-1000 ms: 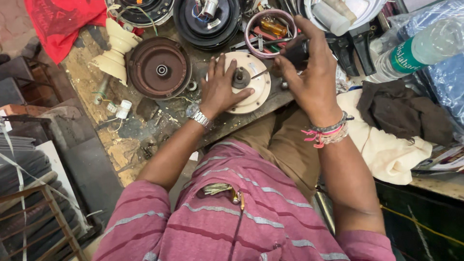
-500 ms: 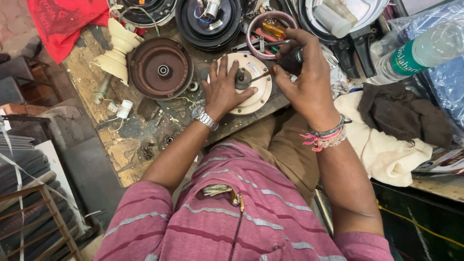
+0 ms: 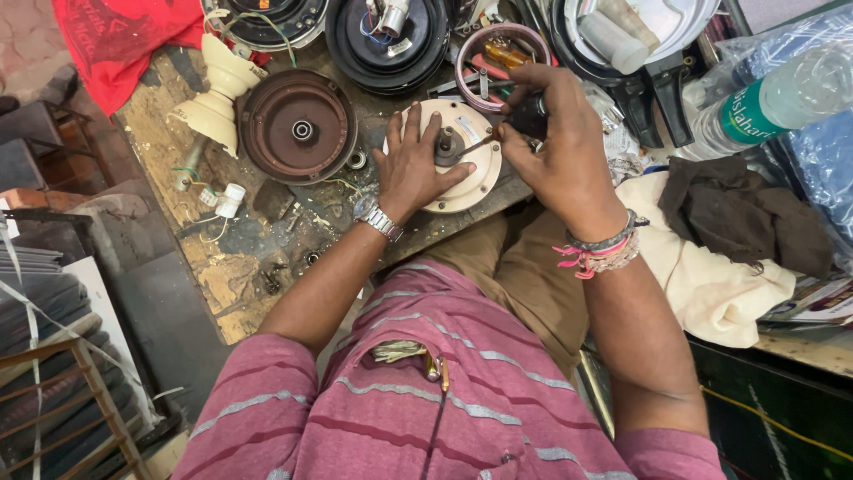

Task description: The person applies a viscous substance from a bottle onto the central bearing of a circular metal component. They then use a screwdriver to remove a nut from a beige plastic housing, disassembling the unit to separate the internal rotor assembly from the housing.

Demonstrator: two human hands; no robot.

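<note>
The left hand (image 3: pixel 411 169) lay flat, palm down, fingers spread, forearm stretched forward. The right hand (image 3: pixel 560 147) was curled into a closed grip, wrist bent, its forearm angled in from the right

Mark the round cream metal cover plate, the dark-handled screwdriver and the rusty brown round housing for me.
round cream metal cover plate (image 3: pixel 471 182): head view, on its bare lower right face.
dark-handled screwdriver (image 3: pixel 531 116): head view, on its handle in the right hand.
rusty brown round housing (image 3: pixel 298 133): head view, beside its hub.
</note>
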